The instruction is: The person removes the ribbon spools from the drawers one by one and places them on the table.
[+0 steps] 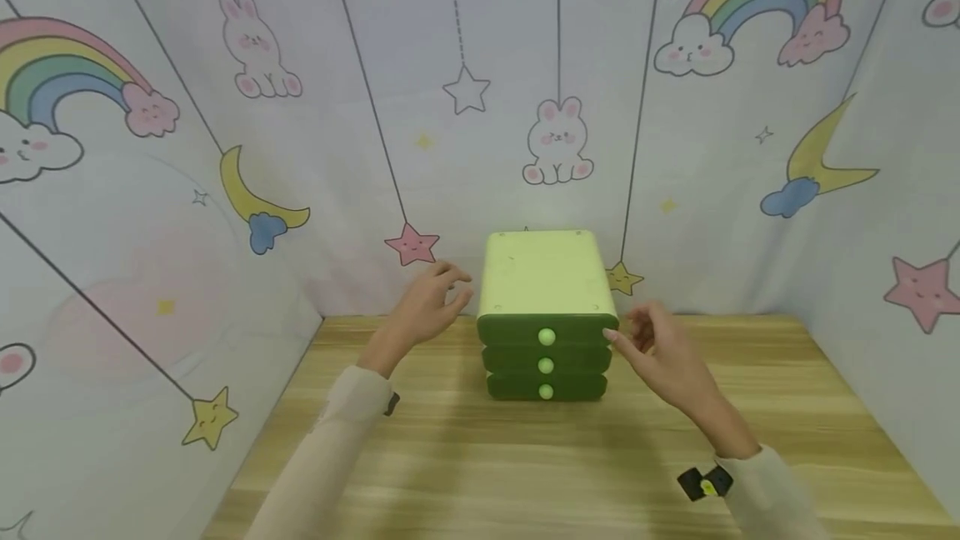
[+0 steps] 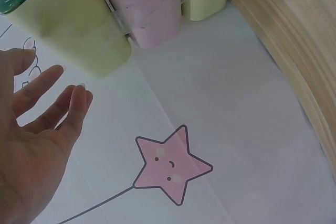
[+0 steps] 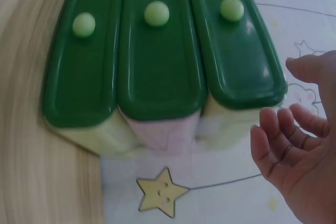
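Note:
A small three-tier drawer box (image 1: 546,273) with dark green drawer fronts and round pale green knobs stands against the back wall. All three drawers look closed. The wrist views show pale yellow-green top and bottom tiers and a pink middle tier (image 2: 144,9). To its left, my left hand (image 1: 427,302) hovers with fingers relaxed and bent, apart from the side and holding nothing. My right hand (image 1: 671,357) is at the right side, its thumb by the top drawer front (image 3: 239,51). Whether that hand touches the box I cannot tell; its palm holds nothing.
The box sits at the back of a wood-grain table (image 1: 540,473). White cloth walls (image 1: 375,148) printed with rabbits, stars and rainbows enclose the table at the back and both sides. Dark straps or devices show at both wrists.

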A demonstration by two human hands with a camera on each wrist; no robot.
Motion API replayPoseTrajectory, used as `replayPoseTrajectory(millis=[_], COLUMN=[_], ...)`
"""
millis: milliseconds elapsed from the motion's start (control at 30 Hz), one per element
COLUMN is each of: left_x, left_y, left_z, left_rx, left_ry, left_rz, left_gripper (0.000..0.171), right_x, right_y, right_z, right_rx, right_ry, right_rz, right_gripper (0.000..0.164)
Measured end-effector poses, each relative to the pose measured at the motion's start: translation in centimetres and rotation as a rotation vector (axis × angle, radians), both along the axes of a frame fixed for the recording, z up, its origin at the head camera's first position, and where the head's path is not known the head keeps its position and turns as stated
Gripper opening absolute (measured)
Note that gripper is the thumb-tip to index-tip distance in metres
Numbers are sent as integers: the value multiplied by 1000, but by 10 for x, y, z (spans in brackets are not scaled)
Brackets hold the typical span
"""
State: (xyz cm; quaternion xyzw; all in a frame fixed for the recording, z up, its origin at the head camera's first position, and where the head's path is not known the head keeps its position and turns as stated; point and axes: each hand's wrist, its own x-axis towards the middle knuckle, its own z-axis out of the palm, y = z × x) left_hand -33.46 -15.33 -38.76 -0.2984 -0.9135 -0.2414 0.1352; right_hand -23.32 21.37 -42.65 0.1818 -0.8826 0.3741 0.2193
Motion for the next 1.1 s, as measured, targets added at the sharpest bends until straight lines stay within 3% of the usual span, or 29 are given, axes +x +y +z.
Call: replayPoseTrajectory(millis=[167, 400, 733, 1100], left_x=[-1, -9, -12, -16], left_y=[10, 24, 33, 40], left_z=[1, 5, 10, 19], left_rx=[-45, -107, -130, -196], left_ry=[-5, -27, -96, -144], left_rz=[7, 15, 10, -27], left_gripper=[38, 58, 69, 76], right_x=[7, 9, 9, 7], right_y=[-20, -48, -78, -91], right_z=[-12, -28, -37, -40], right_rx=[-80, -122, -67, 60], right_ry=[16, 70, 253, 417], right_rz=[10, 18, 36, -31], right_gripper=[21, 21, 30, 42])
